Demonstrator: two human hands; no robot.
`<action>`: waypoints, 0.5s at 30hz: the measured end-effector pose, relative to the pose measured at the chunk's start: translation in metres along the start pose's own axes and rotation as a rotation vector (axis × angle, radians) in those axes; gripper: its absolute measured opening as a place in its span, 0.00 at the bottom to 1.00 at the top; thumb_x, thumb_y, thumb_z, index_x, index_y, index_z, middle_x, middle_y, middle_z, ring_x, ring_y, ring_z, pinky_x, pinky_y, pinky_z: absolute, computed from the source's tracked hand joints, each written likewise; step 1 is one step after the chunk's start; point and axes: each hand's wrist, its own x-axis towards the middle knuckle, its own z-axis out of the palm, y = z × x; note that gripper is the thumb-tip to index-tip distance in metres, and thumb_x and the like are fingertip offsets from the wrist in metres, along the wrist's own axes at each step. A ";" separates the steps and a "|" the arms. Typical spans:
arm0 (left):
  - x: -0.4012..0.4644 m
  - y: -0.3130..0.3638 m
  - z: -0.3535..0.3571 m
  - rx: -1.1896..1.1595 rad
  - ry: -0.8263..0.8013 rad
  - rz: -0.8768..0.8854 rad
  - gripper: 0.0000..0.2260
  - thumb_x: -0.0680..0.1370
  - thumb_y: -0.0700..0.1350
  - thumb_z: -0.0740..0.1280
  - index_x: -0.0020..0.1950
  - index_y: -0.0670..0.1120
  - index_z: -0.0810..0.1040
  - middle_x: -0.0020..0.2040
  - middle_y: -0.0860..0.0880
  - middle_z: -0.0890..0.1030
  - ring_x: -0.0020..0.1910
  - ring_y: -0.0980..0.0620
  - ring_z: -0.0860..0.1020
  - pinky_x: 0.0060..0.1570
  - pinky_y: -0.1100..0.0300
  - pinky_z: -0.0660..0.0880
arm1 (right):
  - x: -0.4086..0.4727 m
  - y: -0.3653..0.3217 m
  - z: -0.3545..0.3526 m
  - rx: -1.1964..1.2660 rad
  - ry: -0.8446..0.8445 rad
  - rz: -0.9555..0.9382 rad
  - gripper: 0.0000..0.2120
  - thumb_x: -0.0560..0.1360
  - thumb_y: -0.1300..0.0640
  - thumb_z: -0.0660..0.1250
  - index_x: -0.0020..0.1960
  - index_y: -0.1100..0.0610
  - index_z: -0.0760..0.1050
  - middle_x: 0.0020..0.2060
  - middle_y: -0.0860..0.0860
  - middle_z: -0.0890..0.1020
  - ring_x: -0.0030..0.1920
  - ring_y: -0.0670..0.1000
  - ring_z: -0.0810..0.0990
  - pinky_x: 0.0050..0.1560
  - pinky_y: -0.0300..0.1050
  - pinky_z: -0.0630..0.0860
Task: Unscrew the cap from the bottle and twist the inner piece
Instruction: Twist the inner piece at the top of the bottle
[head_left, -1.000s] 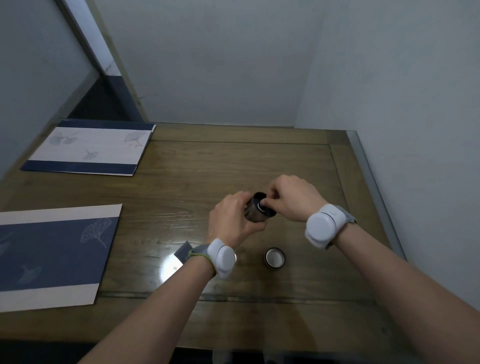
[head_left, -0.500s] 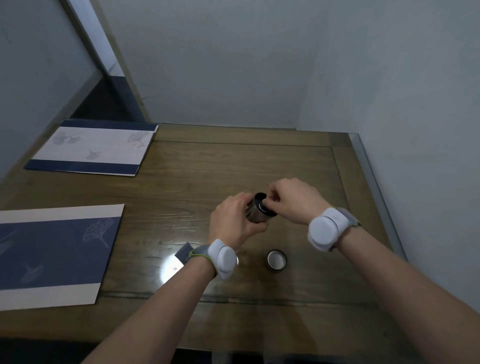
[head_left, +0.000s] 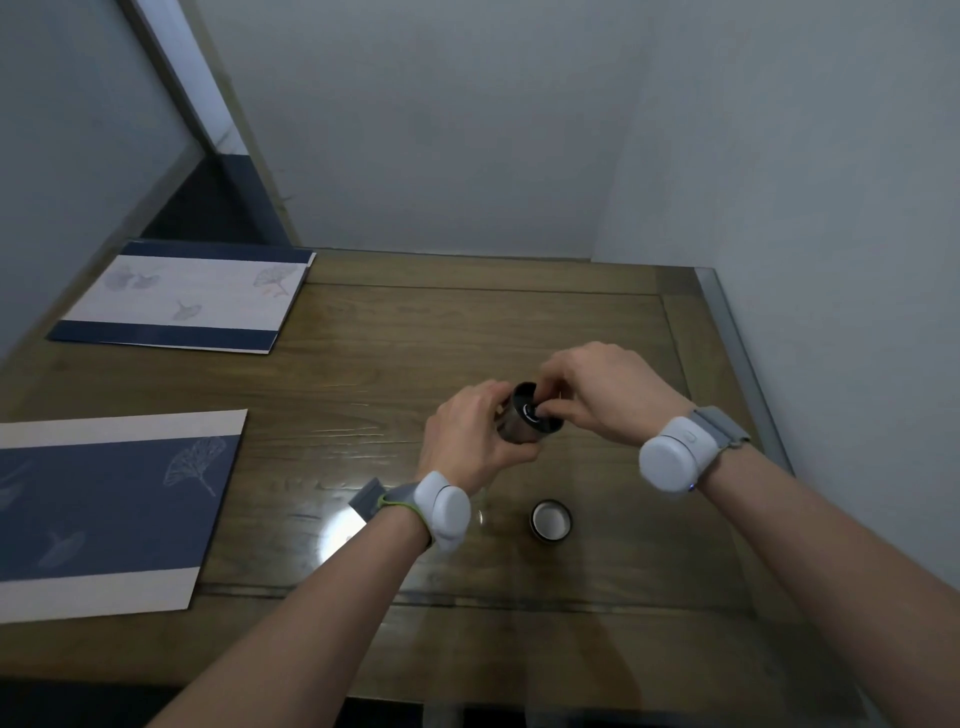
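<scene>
A short metal bottle is held tilted above the wooden table, its open mouth facing right. My left hand wraps around its body from the left. The fingertips of my right hand pinch the dark inner piece in the bottle's mouth. The removed cap, a dark ring with a pale inside, lies open side up on the table below my right wrist. The lower part of the bottle is hidden by my left hand.
The wooden table stands in a corner, walls behind and at the right. Two blue-and-white placemats lie at the left: one far, one near. White wrist bands sit on both arms.
Both hands and the bottle stay in almost the same spot. The right hand's fingers have shifted slightly on the inner piece. The cap has not moved.
</scene>
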 end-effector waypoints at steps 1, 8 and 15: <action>-0.001 -0.001 0.001 0.008 0.003 0.002 0.21 0.64 0.62 0.77 0.52 0.55 0.79 0.46 0.56 0.81 0.47 0.51 0.80 0.42 0.49 0.79 | 0.000 -0.002 0.000 0.020 -0.025 0.033 0.05 0.74 0.45 0.71 0.47 0.45 0.81 0.43 0.44 0.84 0.45 0.51 0.82 0.39 0.45 0.72; -0.005 -0.002 0.008 0.051 0.026 0.022 0.20 0.64 0.63 0.75 0.49 0.55 0.76 0.42 0.57 0.77 0.44 0.51 0.77 0.35 0.54 0.72 | 0.004 -0.018 0.002 0.194 -0.184 0.371 0.06 0.73 0.49 0.74 0.39 0.49 0.83 0.40 0.48 0.85 0.44 0.53 0.82 0.41 0.44 0.73; -0.006 -0.002 0.009 0.050 0.047 -0.005 0.19 0.64 0.62 0.75 0.49 0.56 0.77 0.42 0.58 0.76 0.42 0.52 0.74 0.34 0.55 0.69 | 0.009 -0.033 0.003 0.201 -0.189 0.532 0.08 0.74 0.53 0.70 0.46 0.57 0.82 0.43 0.54 0.84 0.45 0.58 0.82 0.41 0.45 0.73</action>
